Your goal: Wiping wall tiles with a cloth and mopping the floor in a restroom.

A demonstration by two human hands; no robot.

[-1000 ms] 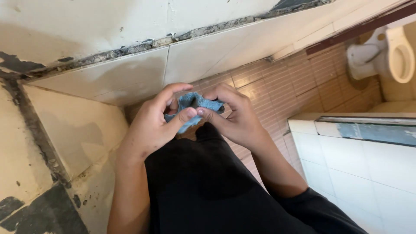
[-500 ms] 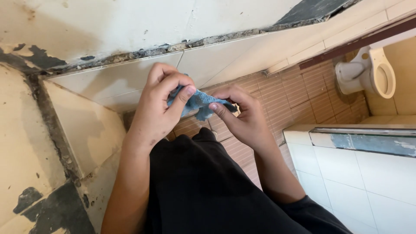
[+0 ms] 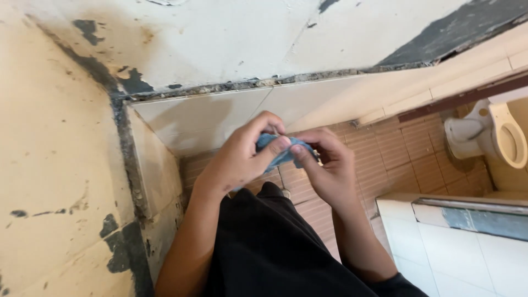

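Both grips are closed on a small blue cloth: the left hand pinches its near edge between thumb and fingers, and the right hand bunches the far end. Held at chest height above the ribbed tile floor, it looks soft, light and limp, best taken by an edge or corner. A toilet stands well apart.

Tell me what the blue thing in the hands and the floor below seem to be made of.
Blue thing: looks like soft cloth, matte, since it crumples between the left hand and right hand. Floor: seemingly ceramic tile, brownish with a slight sheen, divided by regular grout lines.
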